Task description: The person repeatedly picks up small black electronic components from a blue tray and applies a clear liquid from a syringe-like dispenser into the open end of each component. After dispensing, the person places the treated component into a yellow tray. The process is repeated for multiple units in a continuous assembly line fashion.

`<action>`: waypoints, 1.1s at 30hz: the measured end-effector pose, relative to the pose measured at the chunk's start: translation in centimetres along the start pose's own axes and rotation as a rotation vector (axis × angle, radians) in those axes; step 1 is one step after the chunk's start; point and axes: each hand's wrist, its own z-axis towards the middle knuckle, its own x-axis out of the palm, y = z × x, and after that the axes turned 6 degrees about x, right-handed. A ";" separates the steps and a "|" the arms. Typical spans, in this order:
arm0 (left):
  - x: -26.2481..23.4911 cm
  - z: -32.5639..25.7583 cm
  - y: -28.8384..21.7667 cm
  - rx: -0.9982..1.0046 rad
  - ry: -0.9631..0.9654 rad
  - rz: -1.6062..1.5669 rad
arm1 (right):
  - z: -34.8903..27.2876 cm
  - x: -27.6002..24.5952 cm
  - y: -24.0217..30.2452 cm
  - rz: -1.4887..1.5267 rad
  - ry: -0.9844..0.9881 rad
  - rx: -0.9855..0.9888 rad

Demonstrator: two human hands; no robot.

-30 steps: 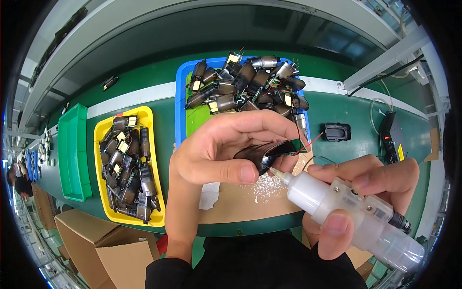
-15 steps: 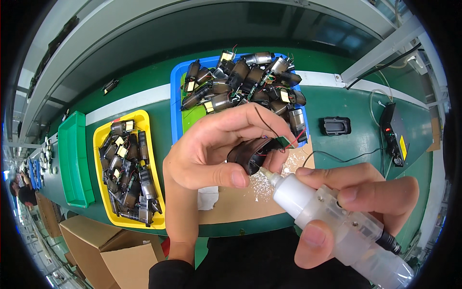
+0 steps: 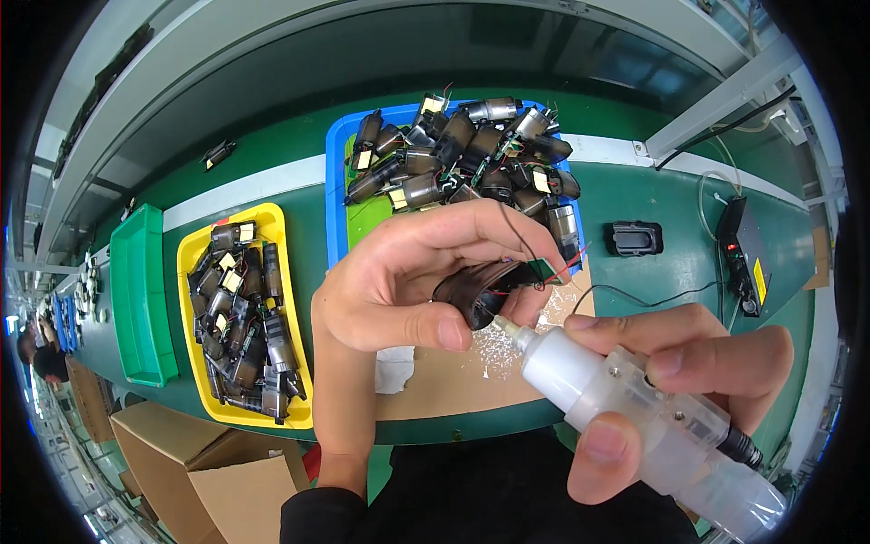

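Note:
My left hand (image 3: 390,290) is closed round a dark, rounded plastic housing (image 3: 464,297), thumb in front and fingers curled behind. A small green circuit board (image 3: 544,271) with thin red and black wires sticks out of the housing's right side. In my right hand (image 3: 698,363) is a translucent white glue dispenser (image 3: 625,408), gripped between thumb and fingers and slanting down to the right. The dispenser's narrow nozzle tip meets or nearly meets the lower right edge of the housing; exact contact is too small to tell.
Behind my hands, a blue tray (image 3: 336,218) holds many similar dark units. A yellow tray (image 3: 186,363) with more stands left, beside a green bin (image 3: 145,299). White specks dot the brown board (image 3: 435,399). At right are a black plastic case (image 3: 634,238) and a black device (image 3: 741,254).
My right hand and the dispenser have shifted slightly right and down in view. The housing in my left hand looks slightly turned, its nozzle contact area about the same.

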 end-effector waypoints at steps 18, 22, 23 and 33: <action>-0.6 -0.2 -0.4 -0.010 0.080 0.018 | 0.2 -0.4 0.8 -0.072 0.067 0.025; -0.6 -0.3 -0.4 -0.018 0.068 0.021 | 0.1 -0.3 0.4 -0.068 0.045 -0.005; -0.6 -0.4 -0.4 -0.019 0.065 0.025 | 0.1 -0.2 0.3 -0.069 0.032 -0.017; -0.9 -0.5 -1.0 -0.064 0.111 0.048 | -0.2 0.1 0.1 -0.001 0.011 -0.022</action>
